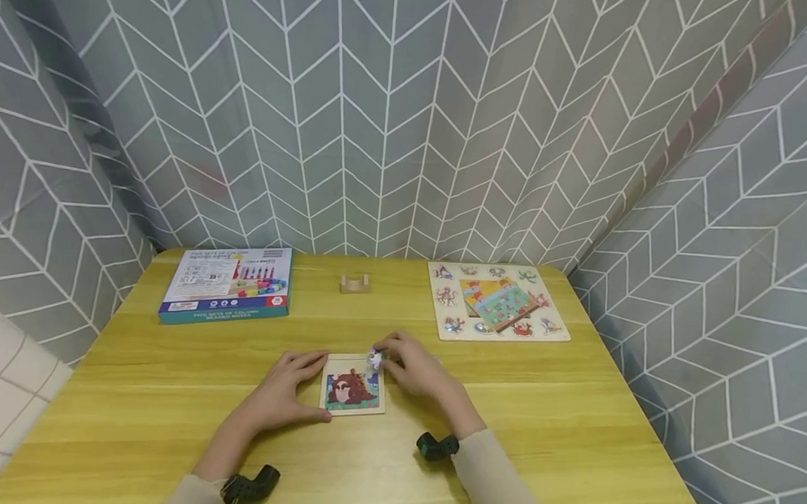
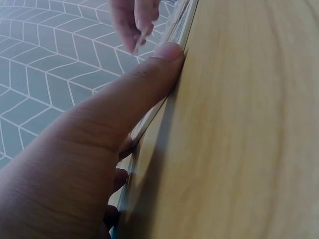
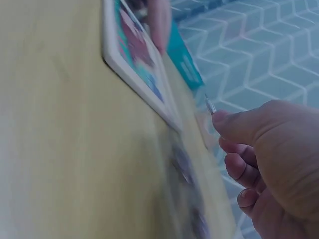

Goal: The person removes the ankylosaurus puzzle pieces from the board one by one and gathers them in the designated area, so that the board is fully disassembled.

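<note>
A small square wooden puzzle board (image 1: 350, 392) lies on the table, showing a dark red spiky creature on blue and green. My left hand (image 1: 281, 395) holds it at the left side, thumb at the lower left corner and fingers at the upper left. Between thumb and fingertips, my right hand (image 1: 415, 365) pinches a thin puzzle piece (image 1: 374, 361) over the board's upper right corner. The right wrist view shows this piece edge-on, above the table. Blurred loose pieces (image 3: 184, 167) lie beside the board there; the right hand mostly hides them in the head view.
At the back left lies a flat boxed set (image 1: 226, 285). A small wooden block with a notch (image 1: 355, 283) stands at the back middle. On the right, a sea-animal board (image 1: 444, 314) carries a picture puzzle (image 1: 505, 305). Patterned curtains (image 1: 382, 131) enclose the table (image 1: 503, 452).
</note>
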`<state>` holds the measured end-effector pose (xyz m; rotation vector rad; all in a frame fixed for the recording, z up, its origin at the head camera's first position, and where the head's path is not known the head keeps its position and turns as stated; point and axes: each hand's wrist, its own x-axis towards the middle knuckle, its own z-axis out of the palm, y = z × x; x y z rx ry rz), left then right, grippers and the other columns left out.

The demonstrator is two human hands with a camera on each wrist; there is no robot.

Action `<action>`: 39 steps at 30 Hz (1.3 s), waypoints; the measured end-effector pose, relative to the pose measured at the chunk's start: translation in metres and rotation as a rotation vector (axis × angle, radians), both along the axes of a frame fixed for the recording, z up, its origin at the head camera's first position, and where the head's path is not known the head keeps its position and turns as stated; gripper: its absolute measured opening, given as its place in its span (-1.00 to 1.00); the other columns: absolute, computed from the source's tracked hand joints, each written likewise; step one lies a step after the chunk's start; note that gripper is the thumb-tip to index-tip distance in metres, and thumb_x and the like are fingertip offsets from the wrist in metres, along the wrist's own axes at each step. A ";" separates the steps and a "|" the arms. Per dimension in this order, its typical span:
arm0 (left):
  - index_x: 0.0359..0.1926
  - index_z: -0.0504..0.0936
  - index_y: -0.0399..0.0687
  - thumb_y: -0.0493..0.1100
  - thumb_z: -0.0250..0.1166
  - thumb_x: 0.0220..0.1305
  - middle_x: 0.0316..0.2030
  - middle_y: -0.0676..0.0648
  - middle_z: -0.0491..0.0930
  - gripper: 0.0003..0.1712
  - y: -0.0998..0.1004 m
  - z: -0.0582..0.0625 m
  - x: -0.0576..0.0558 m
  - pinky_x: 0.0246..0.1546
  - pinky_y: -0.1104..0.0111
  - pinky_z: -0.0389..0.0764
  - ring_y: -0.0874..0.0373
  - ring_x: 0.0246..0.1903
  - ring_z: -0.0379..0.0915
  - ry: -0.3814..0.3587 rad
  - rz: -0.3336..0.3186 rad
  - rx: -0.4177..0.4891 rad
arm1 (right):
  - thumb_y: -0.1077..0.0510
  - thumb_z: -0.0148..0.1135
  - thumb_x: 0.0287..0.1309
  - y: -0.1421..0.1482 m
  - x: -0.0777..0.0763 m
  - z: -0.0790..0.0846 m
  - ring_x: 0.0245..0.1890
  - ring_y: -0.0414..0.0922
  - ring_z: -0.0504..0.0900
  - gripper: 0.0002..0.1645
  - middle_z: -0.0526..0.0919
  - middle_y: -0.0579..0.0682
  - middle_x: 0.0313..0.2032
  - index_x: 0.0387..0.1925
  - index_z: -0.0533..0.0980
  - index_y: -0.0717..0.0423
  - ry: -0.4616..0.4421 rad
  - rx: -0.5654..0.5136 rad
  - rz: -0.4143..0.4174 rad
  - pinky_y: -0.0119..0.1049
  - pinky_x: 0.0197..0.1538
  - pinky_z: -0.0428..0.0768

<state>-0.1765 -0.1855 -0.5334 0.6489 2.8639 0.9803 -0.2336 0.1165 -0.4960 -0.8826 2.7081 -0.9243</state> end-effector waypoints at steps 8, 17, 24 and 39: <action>0.57 0.40 -0.11 0.46 0.62 -0.06 0.54 -0.09 0.37 0.29 0.000 0.000 -0.001 0.29 -0.18 0.44 -0.04 0.27 0.27 0.012 0.005 -0.003 | 0.27 0.33 0.43 0.062 -0.002 0.004 -0.04 -0.08 0.62 -0.67 0.67 0.07 0.07 0.17 0.65 0.20 0.090 -0.077 -0.136 -0.10 0.10 0.65; 0.58 0.39 -0.09 0.45 0.62 -0.05 0.55 -0.08 0.35 0.29 0.000 0.001 0.000 0.30 -0.20 0.43 -0.07 0.30 0.26 -0.009 0.008 -0.001 | 0.33 0.34 0.38 0.125 0.004 -0.007 0.02 0.02 0.64 -0.67 0.69 0.11 0.05 0.14 0.67 0.23 0.054 -0.075 -0.239 0.08 0.19 0.61; 0.57 0.39 -0.09 0.45 0.62 -0.04 0.55 -0.09 0.35 0.28 0.000 0.002 0.000 0.29 -0.19 0.43 -0.08 0.30 0.26 -0.006 0.007 -0.003 | 0.27 0.33 0.43 0.137 0.006 -0.015 0.06 -0.03 0.62 -0.69 0.68 0.07 0.11 0.15 0.68 0.17 -0.008 -0.049 -0.240 -0.03 0.17 0.62; 0.58 0.38 -0.10 0.45 0.61 -0.04 0.56 -0.07 0.35 0.29 0.000 0.001 -0.001 0.30 -0.18 0.43 -0.06 0.30 0.26 0.001 0.003 -0.010 | 0.30 0.31 0.43 0.138 0.005 -0.022 -0.05 -0.12 0.53 -0.67 0.63 0.03 0.07 0.17 0.68 0.15 0.007 -0.066 -0.208 -0.18 0.05 0.58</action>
